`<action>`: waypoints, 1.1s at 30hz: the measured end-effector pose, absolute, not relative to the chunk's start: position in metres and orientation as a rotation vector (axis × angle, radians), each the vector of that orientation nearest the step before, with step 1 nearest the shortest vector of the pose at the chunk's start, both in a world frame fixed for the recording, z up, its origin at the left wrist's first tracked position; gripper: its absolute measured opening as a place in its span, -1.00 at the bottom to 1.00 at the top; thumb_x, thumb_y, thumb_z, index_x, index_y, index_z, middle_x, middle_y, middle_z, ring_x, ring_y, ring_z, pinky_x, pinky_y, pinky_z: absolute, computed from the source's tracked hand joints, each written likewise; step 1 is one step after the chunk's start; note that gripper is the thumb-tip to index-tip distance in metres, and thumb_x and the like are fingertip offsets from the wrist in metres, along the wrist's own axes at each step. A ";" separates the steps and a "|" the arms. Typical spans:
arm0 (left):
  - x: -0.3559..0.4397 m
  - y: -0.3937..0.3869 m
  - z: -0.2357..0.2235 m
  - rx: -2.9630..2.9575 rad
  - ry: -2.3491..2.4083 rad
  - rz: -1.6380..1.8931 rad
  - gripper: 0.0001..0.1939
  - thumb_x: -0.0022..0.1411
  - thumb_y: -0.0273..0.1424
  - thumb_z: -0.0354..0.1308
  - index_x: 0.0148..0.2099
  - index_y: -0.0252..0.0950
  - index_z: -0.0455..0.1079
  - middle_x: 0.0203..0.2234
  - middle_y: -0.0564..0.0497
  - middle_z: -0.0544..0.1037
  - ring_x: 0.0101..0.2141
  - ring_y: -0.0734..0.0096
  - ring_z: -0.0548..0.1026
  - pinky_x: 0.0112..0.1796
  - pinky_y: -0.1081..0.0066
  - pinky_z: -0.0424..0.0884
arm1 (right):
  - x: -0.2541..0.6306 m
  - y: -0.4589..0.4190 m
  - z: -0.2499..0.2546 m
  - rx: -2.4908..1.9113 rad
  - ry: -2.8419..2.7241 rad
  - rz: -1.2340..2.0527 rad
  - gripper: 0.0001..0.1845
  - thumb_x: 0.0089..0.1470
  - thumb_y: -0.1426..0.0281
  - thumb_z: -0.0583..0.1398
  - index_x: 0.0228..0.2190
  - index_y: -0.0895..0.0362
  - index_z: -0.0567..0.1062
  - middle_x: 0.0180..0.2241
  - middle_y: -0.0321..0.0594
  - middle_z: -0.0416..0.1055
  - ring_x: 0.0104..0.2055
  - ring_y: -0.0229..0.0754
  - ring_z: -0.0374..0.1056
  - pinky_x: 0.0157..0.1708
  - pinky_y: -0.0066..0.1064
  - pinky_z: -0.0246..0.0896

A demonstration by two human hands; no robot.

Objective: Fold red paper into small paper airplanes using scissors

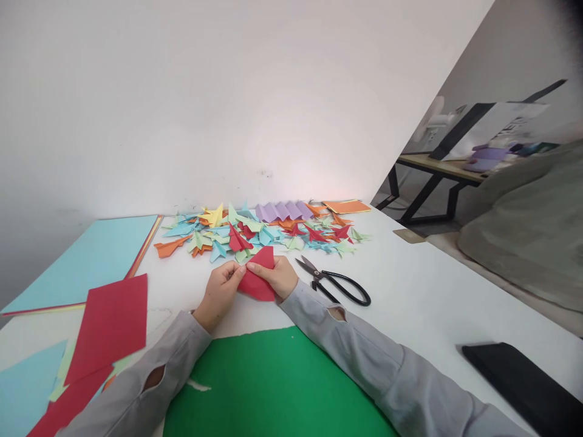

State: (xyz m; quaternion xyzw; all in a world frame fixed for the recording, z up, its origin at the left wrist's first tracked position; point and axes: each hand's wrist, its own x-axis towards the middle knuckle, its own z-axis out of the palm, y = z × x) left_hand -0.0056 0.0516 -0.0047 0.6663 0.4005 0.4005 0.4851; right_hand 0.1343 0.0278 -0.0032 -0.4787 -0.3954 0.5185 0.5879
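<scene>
Between my two hands is a partly folded piece of red paper (260, 284), held up above the white table. My left hand (221, 290) pinches its left edge between thumb and fingers. On the other side my right hand (279, 276) grips the paper, its thumb lying across the front and the fingers hidden behind. Both thumbs nearly meet at the paper's left fold. Just beyond the hands lies a heap of small folded paper planes (239, 238) in several colours. Black-handled scissors (339, 280) rest to the right of my right hand, blades apart.
A green sheet (268, 382) lies under my forearms. Large light-blue sheets (91, 261) are stacked at left, with red paper (112, 321) nearer me. A pleated purple paper (283, 211) and orange sheets (348, 207) sit by the wall. A black case (523, 382) is at right.
</scene>
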 end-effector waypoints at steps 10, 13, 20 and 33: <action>-0.006 0.053 -0.007 1.593 0.909 0.972 -0.67 0.10 -0.15 0.11 -0.52 -0.31 0.32 -0.68 0.11 0.33 -0.58 0.51 0.28 -0.49 0.47 0.21 | 0.140 0.036 -0.010 -1.063 -0.777 1.239 -0.61 -0.50 0.17 0.42 -0.63 0.21 0.54 -0.63 -0.24 0.46 -0.60 -0.27 0.30 -0.56 -0.42 0.18; -0.006 0.052 -0.006 1.565 0.897 0.940 -0.70 0.07 -0.16 0.14 -0.48 -0.32 0.36 -0.64 0.09 0.40 -0.56 0.49 0.35 -0.46 0.46 0.28 | 0.143 0.037 -0.013 -1.046 -0.756 1.212 -0.63 -0.49 0.19 0.42 -0.62 0.21 0.55 -0.64 -0.25 0.46 -0.61 -0.28 0.29 -0.58 -0.43 0.16; -0.004 0.051 -0.007 1.507 0.889 0.902 -0.71 0.01 -0.17 0.19 -0.44 -0.33 0.35 -0.56 0.06 0.45 -0.50 0.47 0.37 -0.44 0.46 0.30 | 0.141 0.030 -0.006 -1.082 -0.929 1.215 -0.65 -0.49 0.20 0.41 -0.64 0.18 0.52 -0.67 -0.34 0.40 -0.62 -0.32 0.23 -0.59 -0.46 0.11; -0.006 0.053 -0.007 1.588 0.847 0.729 -0.71 -0.03 -0.18 0.18 -0.53 -0.32 0.30 -0.65 0.11 0.33 -0.56 0.50 0.25 -0.48 0.46 0.19 | 0.141 0.029 -0.006 -1.125 -0.970 1.299 -0.57 -0.51 0.15 0.41 -0.78 0.15 0.33 -0.76 -0.40 0.28 -0.68 -0.36 0.16 -0.66 -0.49 0.00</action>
